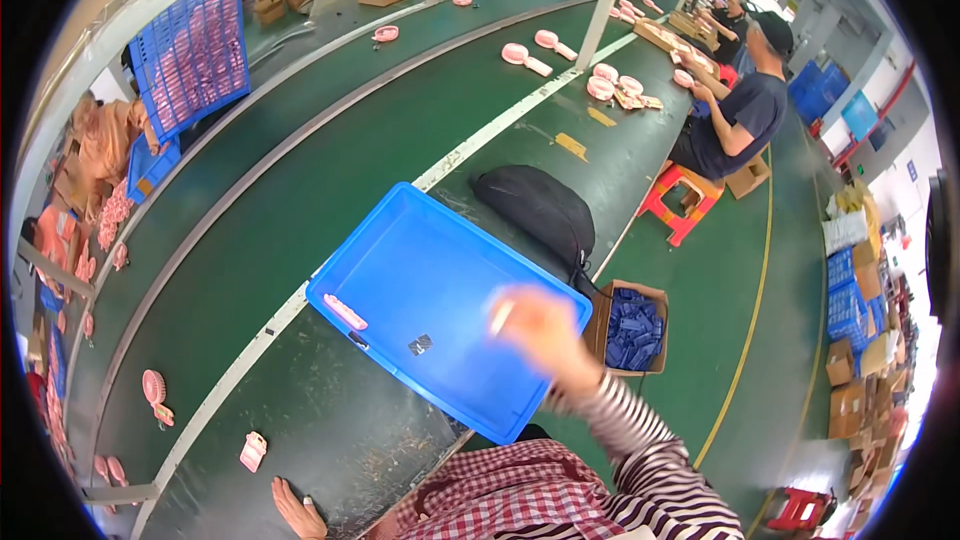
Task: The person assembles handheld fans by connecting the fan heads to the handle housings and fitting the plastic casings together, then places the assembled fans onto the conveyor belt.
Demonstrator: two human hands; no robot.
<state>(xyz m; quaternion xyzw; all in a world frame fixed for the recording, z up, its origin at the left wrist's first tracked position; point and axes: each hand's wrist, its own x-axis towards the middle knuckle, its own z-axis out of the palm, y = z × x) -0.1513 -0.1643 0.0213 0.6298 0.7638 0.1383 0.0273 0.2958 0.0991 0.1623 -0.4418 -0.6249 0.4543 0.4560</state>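
Note:
My left hand (pixel 298 508) lies on the dark worktable at the lower edge, its visible fingers stretched out and holding nothing. Close to it on the table is a small pink plastic part (pixel 254 451). Over the right side of a shallow blue tray (pixel 452 408), my right hand (pixel 545 332) is smeared by motion. A pale streak shows at its fingertips, but I cannot make out whether it is a held thing. Inside the tray, a long pink plastic piece (pixel 346 312) lies by the left wall, and a small dark patch (pixel 420 344) shows on the bottom.
Behind the tray sits a black bag (pixel 540 208). A cardboard box of dark blue pieces (pixel 635 328) stands to the right. Pink handheld fans (pixel 153 386) dot the green conveyor belt (pixel 300 180) on the left. A co-worker (pixel 735 105) sits on a red stool (pixel 683 202) farther along.

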